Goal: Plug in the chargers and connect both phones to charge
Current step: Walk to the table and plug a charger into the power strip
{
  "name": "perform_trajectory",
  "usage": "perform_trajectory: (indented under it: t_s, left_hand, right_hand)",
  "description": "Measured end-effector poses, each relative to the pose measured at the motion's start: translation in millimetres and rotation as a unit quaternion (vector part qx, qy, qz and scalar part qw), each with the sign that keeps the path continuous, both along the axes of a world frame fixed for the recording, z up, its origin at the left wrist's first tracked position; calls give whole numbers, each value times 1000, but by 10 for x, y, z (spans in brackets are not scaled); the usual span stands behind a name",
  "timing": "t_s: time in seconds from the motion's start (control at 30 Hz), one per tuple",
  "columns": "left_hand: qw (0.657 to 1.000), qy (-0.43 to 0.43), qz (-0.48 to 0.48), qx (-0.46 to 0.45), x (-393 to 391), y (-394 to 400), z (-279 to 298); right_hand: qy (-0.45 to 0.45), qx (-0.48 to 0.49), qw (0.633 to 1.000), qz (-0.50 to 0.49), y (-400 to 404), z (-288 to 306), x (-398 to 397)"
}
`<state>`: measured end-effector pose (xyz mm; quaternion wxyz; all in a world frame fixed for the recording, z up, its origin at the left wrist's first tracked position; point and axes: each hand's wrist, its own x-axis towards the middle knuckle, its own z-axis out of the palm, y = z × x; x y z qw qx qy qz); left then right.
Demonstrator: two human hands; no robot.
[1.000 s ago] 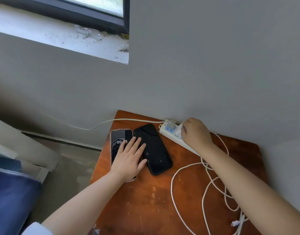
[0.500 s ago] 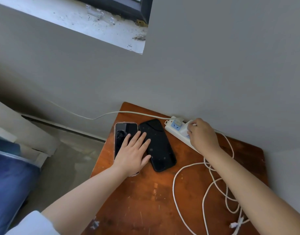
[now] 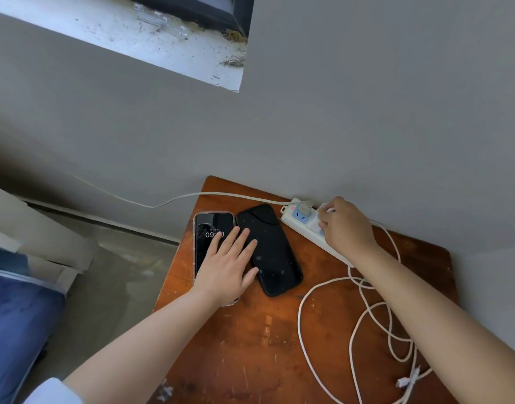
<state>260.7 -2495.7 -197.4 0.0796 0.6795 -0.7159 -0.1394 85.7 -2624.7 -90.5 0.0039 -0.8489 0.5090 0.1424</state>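
Two phones lie side by side on the wooden table (image 3: 250, 345). The left phone (image 3: 209, 237) has a clear case and a lit screen with the time. The right phone (image 3: 275, 252) is black with a dark screen. My left hand (image 3: 230, 266) rests flat, fingers spread, across both. A white power strip (image 3: 301, 224) with a red light lies along the wall. My right hand (image 3: 345, 227) is closed on a white charger plug (image 3: 327, 209) at the strip. White charging cables (image 3: 367, 316) loop over the right of the table, with loose connector ends (image 3: 408, 380) near the front.
The strip's own white cord (image 3: 163, 202) runs left off the table along the grey wall. A dusty window sill (image 3: 134, 33) is above. A blue bed or cushion (image 3: 14, 330) and concrete floor lie to the left of the table.
The left phone's screen has lit again after dimming. My right hand has shifted slightly on the plug at the strip. The left hand has stayed on the phones. The view has tilted a little.
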Motion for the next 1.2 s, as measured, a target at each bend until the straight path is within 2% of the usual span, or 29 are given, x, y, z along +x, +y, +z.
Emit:
perform_trajectory:
  t_s: [0.2,0.53,1.03,1.2]
  left_hand:
    - [1000,-4,2,-4,-5,3,-7]
    - [1000,-9,-2,-5,-6,1,-5]
    - [1000,-6,2,-13,3,5,-42]
    - [1000,-5,2,-18,-3,16,-72]
  right_hand:
    - [22,-6,1000,-1,55,13,26]
    - [4,13,999,-29,12,25,24]
    - [81,-26,996,37,28,-19,-33]
    - [94,-23,995,24,14,-77,46]
